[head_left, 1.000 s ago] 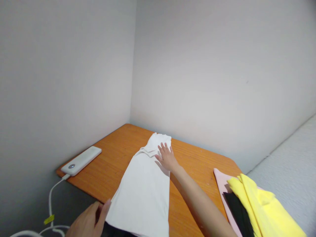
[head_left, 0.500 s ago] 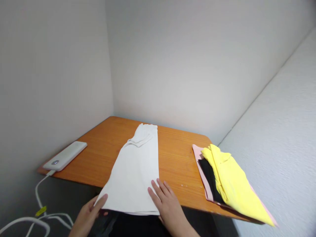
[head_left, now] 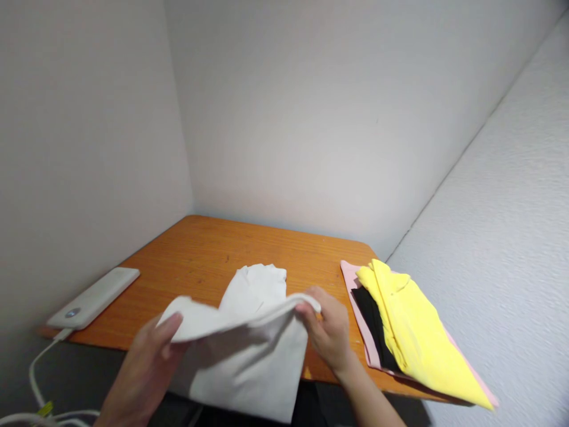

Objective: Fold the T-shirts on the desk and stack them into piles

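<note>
A white garment (head_left: 249, 376), folded lengthwise, lies partly on the wooden table (head_left: 178, 255) and hangs over its front edge. Its near end is lifted and turned back between my two hands. My left hand (head_left: 153, 353) pinches the lifted edge at the left corner, thumb on top. At the right corner, my right hand (head_left: 326, 326) has its fingers closed round the same edge. The far end of the cloth rests flat on the wood, and its middle is hidden behind the raised fold.
At the right edge of the table lies a pile of folded clothes: a yellow garment (head_left: 413, 326) over a black one (head_left: 373, 320) and a pink one (head_left: 351, 276). A white power bank (head_left: 95, 296) with a white cable (head_left: 38, 373) sits at the left edge. Walls enclose the table.
Both hands have raised the garment's near edge off the table and turned it away from me. My right hand has gone from lying flat to gripping. The cloth has slid nearer.
</note>
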Tool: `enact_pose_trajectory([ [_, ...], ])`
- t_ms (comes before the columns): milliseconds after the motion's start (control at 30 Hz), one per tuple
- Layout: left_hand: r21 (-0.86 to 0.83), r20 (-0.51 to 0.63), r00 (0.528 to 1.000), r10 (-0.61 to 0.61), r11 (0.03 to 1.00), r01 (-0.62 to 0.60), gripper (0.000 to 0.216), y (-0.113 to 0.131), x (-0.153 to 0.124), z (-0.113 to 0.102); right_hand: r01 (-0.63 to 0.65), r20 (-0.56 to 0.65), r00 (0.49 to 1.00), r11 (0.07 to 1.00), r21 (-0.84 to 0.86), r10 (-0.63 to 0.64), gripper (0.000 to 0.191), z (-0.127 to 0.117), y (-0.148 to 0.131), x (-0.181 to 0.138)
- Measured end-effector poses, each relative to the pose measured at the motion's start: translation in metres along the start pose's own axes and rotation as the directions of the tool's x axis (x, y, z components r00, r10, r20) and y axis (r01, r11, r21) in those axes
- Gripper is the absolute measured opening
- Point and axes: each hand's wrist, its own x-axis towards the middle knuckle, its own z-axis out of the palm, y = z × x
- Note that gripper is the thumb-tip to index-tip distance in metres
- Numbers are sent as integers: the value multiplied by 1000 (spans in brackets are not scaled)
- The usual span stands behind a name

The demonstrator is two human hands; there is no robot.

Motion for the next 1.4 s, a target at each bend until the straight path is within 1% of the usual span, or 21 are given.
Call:
enact_pose_trajectory([
  [33,-70,75,996,45,997,-40,63,11,11,3,-37,-69,997,999,-36,34,53,5,5,22],
  [67,-126,154,982,108,988,-89,64,19,21,7,-59,-100,994,996,-70,52,50,10,12,39],
  [100,-144,217,959,181,978,-152,63,24,28,10,-79,-133,989,990,-113,64,47,15,18,50],
  [133,-110,257,934,246,968,-225,61,24,33,12,-99,-151,986,984,-149,77,44,20,24,54],
  [167,-22,276,916,291,955,-297,59,19,34,12,-121,-159,983,977,-176,93,42,24,29,50],
  [200,106,269,910,315,930,-353,57,10,32,11,-146,-160,980,970,-192,116,40,28,32,39],
  [233,232,256,911,324,894,-383,55,-2,27,7,-173,-150,978,965,-195,146,38,32,33,23],
  [300,418,264,906,331,807,-417,53,-29,15,-3,-221,-90,974,957,-190,207,33,43,29,-18],
  [367,541,332,879,343,694,-475,52,-50,4,-13,-236,-22,971,947,-219,237,32,53,20,-55],
  [400,587,379,857,350,625,-515,52,-55,-1,-15,-226,6,972,942,-247,235,35,58,13,-70],
  [467,656,469,811,351,477,-585,55,-53,-8,-14,-183,61,976,936,-299,210,48,64,-6,-86],
  [533,693,528,775,348,351,-630,57,-40,-13,-7,-134,127,975,939,-318,182,64,65,-28,-88],
  [633,724,546,748,377,236,-648,58,-24,-18,4,-107,226,958,950,-295,178,75,69,-58,-80],
  [700,749,533,752,387,197,-632,58,-27,-22,7,-101,271,946,955,-279,179,76,77,-70,-78],
  [767,773,524,773,356,181,-608,59,-40,-25,5,-109,313,930,956,-273,195,75,90,-73,-84],
  [867,810,513,824,240,182,-558,60,-66,-32,-3,-147,374,894,951,-273,246,73,109,-68,-100],
  [933,832,501,848,173,172,-527,60,-75,-38,-7,-155,411,874,951,-269,259,73,113,-67,-109],
  [1000,849,487,860,150,148,-506,59,-75,-45,-9,-158,437,859,949,-273,269,72,110,-70,-113],
  [1167,871,464,877,126,113,-478,57,-60,-54,-9,-172,471,829,940,-296,300,67,100,-83,-109],
  [1267,878,452,887,94,127,-460,57,-59,-49,-9,-176,459,836,939,-296,301,65,105,-82,-105],
  [1400,886,432,900,57,161,-435,57,-60,-35,-5,-165,431,859,946,-279,277,64,116,-73,-98],
])
